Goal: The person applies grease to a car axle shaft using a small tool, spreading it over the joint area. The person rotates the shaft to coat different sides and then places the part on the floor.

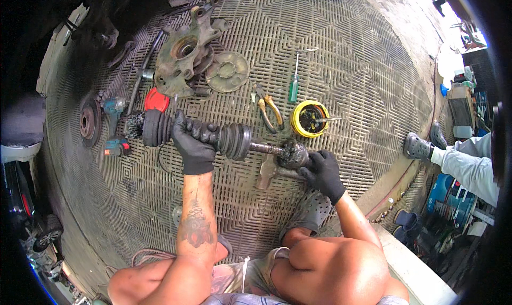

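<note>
A greasy CV axle (234,141) with ribbed black rubber boots lies level across my front, above the floor mat. My left hand (194,145), in a black glove, is wrapped round its shaft between the two boots. At the right end, my gloved right hand (325,174) closes on the grease-covered CV joint (293,154). Bare shaft shows between this joint and the nearer boot. Dark grease also coats the far left end. Below the joint is a hammer (266,173); its handle runs toward my right hand, and I cannot tell whether the fingers touch it.
Beyond the axle lie a yellow-rimmed grease tub (295,128), pliers (273,110), a screwdriver (294,86), a red lid (156,98) and a steering knuckle (181,51). A cordless impact wrench (113,110) and brake disc (89,122) sit left. Another person's legs (464,158) extend in from the right.
</note>
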A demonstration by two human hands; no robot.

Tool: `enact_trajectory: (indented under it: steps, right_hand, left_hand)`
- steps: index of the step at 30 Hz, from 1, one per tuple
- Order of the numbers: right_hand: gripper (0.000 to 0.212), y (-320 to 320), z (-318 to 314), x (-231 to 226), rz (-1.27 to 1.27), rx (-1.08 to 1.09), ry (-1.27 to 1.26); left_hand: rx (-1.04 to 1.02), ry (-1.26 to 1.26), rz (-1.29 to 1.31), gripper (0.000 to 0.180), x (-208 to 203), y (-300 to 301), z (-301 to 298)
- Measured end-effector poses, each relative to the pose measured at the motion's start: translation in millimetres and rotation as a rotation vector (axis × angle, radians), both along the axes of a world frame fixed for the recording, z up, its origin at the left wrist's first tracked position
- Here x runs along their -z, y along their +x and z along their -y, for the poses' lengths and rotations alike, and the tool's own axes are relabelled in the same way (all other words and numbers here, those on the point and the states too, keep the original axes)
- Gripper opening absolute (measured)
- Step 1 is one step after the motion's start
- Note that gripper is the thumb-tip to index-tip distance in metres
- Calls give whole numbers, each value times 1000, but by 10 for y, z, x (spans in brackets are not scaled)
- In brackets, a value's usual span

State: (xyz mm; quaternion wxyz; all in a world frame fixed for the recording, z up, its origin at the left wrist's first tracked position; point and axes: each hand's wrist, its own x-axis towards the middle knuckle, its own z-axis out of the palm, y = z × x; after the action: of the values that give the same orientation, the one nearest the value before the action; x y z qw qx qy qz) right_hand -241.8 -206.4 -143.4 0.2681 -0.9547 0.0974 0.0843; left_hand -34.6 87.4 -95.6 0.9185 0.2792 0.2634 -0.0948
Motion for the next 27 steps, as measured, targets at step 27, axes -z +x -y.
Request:
enact_trajectory:
  steps: [27]
  right_hand:
    - [47, -279, -355, 49, 8, -194, -216]
  left_hand:
    - [-178, 49, -411, 25, 1240, -120, 6]
